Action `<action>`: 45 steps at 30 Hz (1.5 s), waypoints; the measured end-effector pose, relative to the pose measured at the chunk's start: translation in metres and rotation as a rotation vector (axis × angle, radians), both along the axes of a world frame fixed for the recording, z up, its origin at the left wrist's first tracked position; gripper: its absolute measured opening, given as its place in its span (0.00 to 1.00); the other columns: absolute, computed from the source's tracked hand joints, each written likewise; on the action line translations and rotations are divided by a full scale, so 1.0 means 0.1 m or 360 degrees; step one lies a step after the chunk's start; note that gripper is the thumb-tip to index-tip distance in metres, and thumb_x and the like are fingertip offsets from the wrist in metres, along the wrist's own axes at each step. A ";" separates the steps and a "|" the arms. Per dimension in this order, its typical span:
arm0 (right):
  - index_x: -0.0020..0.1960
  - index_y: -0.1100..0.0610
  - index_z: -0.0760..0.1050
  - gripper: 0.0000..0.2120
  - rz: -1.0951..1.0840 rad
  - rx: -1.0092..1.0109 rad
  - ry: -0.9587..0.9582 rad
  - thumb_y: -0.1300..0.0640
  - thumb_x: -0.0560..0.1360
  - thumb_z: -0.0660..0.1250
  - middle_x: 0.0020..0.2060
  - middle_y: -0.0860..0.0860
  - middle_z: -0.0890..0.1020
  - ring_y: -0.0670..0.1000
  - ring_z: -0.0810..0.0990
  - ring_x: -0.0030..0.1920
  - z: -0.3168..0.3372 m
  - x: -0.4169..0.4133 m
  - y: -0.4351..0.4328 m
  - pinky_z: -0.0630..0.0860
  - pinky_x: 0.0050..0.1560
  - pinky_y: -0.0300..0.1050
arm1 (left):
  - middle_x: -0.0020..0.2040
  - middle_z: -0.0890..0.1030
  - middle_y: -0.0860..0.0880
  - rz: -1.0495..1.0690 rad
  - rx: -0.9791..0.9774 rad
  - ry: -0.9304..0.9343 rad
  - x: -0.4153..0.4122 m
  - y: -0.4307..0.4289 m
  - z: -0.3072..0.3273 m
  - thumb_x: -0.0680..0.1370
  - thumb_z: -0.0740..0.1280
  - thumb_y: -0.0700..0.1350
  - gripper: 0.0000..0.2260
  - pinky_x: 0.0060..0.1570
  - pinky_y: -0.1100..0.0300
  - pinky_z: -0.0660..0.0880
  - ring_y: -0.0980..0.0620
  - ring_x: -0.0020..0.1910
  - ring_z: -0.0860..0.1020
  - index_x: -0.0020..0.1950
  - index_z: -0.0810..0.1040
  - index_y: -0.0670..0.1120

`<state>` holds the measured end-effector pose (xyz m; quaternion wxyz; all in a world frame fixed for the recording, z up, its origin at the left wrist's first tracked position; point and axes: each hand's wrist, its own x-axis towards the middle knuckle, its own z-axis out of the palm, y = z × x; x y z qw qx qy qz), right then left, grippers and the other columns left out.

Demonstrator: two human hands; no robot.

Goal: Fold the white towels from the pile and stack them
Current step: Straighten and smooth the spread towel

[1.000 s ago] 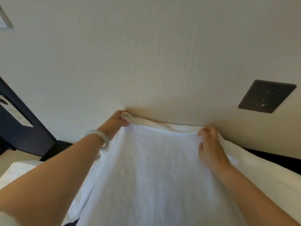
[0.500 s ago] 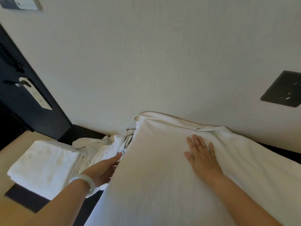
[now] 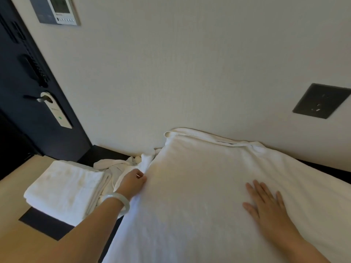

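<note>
White towel [image 3: 199,196]; cream wall [image 3: 190,63], dark grey socket plate [image 3: 321,101], navy door [image 3: 28,92]

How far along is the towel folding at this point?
Done: a folded stack lies on the person's left. In hand: one large towel is spread out, the right hand flat on it and the left hand pinching its left edge. Left: finishing that fold, then the crumpled pile between stack and towel.

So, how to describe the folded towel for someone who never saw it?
Find the dark door on the left. Below it, left of the left hand, lies the folded towel. Unlike the crumpled towels beside it, it is a neat flat rectangle.
</note>
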<state>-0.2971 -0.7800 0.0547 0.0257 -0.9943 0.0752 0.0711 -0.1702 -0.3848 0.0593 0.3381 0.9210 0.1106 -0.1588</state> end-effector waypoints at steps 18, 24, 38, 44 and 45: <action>0.81 0.53 0.49 0.30 -0.0443 0.0085 -0.0307 0.44 0.83 0.51 0.80 0.54 0.49 0.53 0.45 0.80 -0.08 -0.90 -0.17 0.37 0.78 0.54 | 0.80 0.45 0.55 -0.1111 0.0703 -0.0790 -1.01 -0.93 -0.10 0.73 0.25 0.67 0.38 0.76 0.53 0.40 0.52 0.79 0.43 0.79 0.47 0.56; 0.81 0.47 0.46 0.29 -0.0427 0.0281 -0.0223 0.40 0.83 0.47 0.80 0.48 0.44 0.47 0.39 0.79 -0.09 -1.05 -0.12 0.30 0.74 0.45 | 0.76 0.62 0.50 -0.0995 0.0627 -0.0644 -1.06 -0.95 0.02 0.72 0.29 0.72 0.49 0.72 0.47 0.57 0.50 0.75 0.61 0.75 0.63 0.40; 0.76 0.52 0.63 0.27 -0.1221 0.0832 -0.0477 0.52 0.80 0.66 0.70 0.54 0.72 0.56 0.71 0.69 0.58 -0.12 -1.82 0.72 0.68 0.53 | 0.79 0.36 0.55 -0.1811 0.0601 -0.0835 -0.46 -2.77 0.20 0.82 0.44 0.63 0.28 0.74 0.51 0.35 0.52 0.78 0.35 0.78 0.36 0.59; 0.59 0.47 0.78 0.10 -0.0901 0.0115 -0.0205 0.53 0.79 0.66 0.54 0.45 0.78 0.47 0.75 0.59 0.52 0.05 -1.61 0.63 0.61 0.46 | 0.81 0.43 0.54 -0.1742 0.0469 -0.0586 -0.37 -2.93 0.24 0.84 0.50 0.57 0.26 0.76 0.53 0.39 0.53 0.79 0.41 0.80 0.47 0.55; 0.55 0.43 0.78 0.08 -0.0710 0.0088 -0.0318 0.53 0.78 0.65 0.51 0.42 0.76 0.44 0.73 0.56 0.54 -0.03 -1.50 0.62 0.58 0.44 | 0.81 0.46 0.54 -0.1627 0.0354 -0.0673 -0.40 -2.95 0.30 0.84 0.52 0.56 0.25 0.75 0.56 0.40 0.55 0.79 0.44 0.80 0.51 0.54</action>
